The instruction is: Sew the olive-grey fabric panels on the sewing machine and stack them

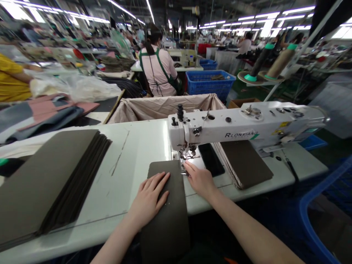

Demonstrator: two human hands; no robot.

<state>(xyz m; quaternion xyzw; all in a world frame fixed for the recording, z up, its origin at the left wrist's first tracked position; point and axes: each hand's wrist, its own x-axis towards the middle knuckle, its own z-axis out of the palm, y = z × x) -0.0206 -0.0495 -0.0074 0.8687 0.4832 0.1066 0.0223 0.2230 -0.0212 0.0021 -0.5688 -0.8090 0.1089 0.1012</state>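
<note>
A long dark olive panel (172, 231) with rounded corners lies at the sewing machine (211, 126), its near end hanging past the table's front edge. My left hand (150, 200) rests flat on it, fingers stretched out and a little apart. Close to the presser foot (184, 156), my right hand (200, 179) has its fingers together at the panel's right edge, beside a small metal guide (183, 169). What those fingertips hold, if anything, is hidden. Just right of this hand is a black phone (211, 159) on the machine bed.
A stack of large dark panels (57, 176) covers the table's left side. Smaller panels (246, 163) are piled under the machine arm. Thread cones (260, 62) stand behind it. A cloth-lined bin (165, 106) adjoins the far edge; a blue basket (305, 212) stands at right. A person (158, 69) sits ahead.
</note>
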